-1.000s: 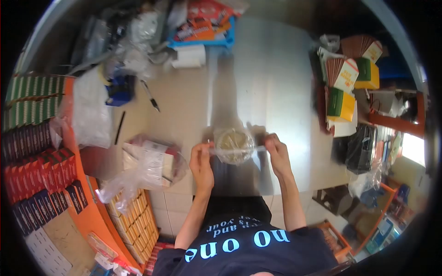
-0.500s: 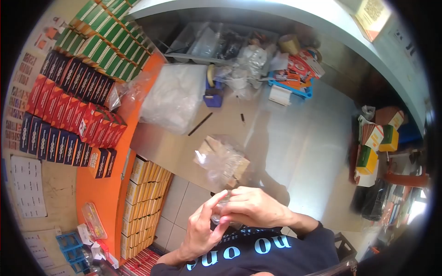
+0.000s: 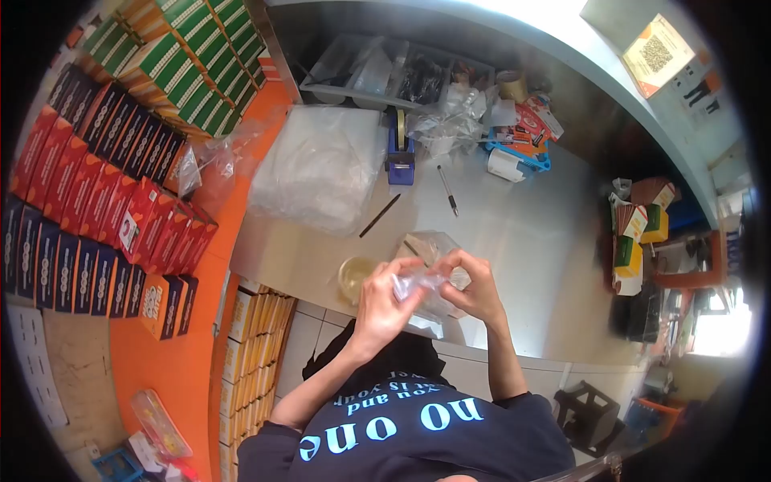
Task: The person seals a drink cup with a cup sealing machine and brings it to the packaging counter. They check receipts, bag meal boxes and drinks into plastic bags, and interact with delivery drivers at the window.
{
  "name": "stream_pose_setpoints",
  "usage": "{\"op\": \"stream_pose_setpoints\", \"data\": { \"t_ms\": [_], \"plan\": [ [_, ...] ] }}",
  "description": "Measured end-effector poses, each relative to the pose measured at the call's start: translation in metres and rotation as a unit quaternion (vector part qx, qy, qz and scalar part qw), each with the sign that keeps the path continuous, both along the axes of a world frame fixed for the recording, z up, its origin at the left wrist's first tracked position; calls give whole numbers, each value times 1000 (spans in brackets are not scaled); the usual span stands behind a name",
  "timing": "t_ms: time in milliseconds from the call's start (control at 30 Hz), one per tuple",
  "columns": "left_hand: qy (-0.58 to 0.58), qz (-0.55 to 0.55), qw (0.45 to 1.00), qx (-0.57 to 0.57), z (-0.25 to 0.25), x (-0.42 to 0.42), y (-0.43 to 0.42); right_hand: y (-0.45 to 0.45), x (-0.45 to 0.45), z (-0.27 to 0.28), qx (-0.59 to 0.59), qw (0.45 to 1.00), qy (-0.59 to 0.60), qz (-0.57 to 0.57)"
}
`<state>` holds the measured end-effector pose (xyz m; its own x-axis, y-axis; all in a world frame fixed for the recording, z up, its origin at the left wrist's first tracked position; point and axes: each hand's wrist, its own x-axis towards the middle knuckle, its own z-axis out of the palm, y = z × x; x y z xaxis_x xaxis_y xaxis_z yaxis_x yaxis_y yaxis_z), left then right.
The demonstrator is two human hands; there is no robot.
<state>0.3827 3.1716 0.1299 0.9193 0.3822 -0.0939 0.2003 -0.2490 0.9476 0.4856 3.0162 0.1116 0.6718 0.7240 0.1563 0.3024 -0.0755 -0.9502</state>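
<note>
My left hand (image 3: 382,308) pinches a crumpled piece of clear plastic (image 3: 411,283) from the left. Opposite it, my right hand (image 3: 474,291) has thumb and fingers closed on the right part of the same plastic. Just behind both hands lies a brown cardboard packet (image 3: 412,246) in a clear bag, partly hidden by my fingers. Left of it, close to my left hand, rests a round yellowish see-through thing (image 3: 353,273) that looks like a roll of tape. Farther back on the metal table are a dark thin stick (image 3: 379,215) and a pen (image 3: 447,191).
A blue tape dispenser (image 3: 401,165) stands beside a stack of clear bags (image 3: 317,169). A grey tray (image 3: 353,96) and a blue basket (image 3: 522,153) are at the back. Boxes (image 3: 72,181) fill the orange shelf on the left. Yellow-green boxes (image 3: 629,255) sit at right.
Both hands have moved forward from near my chest to over the table edge and are farther apart, with plastic between them. The round yellowish thing now shows on the table. The view has shifted.
</note>
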Motion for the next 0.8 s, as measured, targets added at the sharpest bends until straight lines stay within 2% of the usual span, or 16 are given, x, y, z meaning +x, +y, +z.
{"op": "stream_pose_setpoints", "data": {
  "t_ms": [67, 100, 167, 233, 300, 333, 400, 433, 467, 500, 567, 633, 700, 733, 767, 800],
  "plan": [
    [20, 8, 998, -57, -5, 8, 14, 9, 2, -1, 89, 989, -21, -115],
    [14, 1, 998, -56, -6, 9, 21, 10, 3, 0, 90, 988, -27, -121],
    [9, -71, 992, -104, -9, 14, 33, 7, 7, 2, 127, 980, 127, -87],
    [-13, -91, 982, -164, -8, 24, 40, 9, 11, 10, 159, 976, 143, -50],
    [-54, -63, 933, -351, -17, 34, 40, 8, 15, 34, 32, 987, 123, 96],
    [-43, -92, 926, -363, -20, 38, 44, 11, 18, 40, 32, 988, 119, 96],
    [-27, -107, 915, -388, -20, 43, 45, 22, 26, 46, -100, 993, -29, 58],
    [-5, -119, 903, -413, -17, 45, 46, 31, 30, 45, -99, 993, -30, 59],
    [16, -179, 907, -381, -9, 48, 48, 44, 33, 43, -90, 994, -65, 16],
    [-51, -182, 934, -303, -18, 47, 42, 53, 39, 40, -79, 991, -102, -26],
    [-56, -130, 989, -47, -4, 55, 39, 59, 50, 48, -174, 984, -18, 21],
    [48, -146, 981, -120, -29, 47, 47, 65, 84, 81, -354, 909, 81, 203],
    [244, -242, 929, -136, -5, 50, 68, 64, 144, 55, -300, 817, 120, 478],
    [225, -228, 928, -188, -8, 43, 70, 74, 174, 31, -119, 883, -8, 454],
    [205, -215, 924, -241, -11, 36, 72, 104, 215, 23, -115, 934, -85, 327],
    [192, -199, 917, -287, -15, 31, 73, 151, 251, 20, -144, 973, -81, 163]
  ]
}}
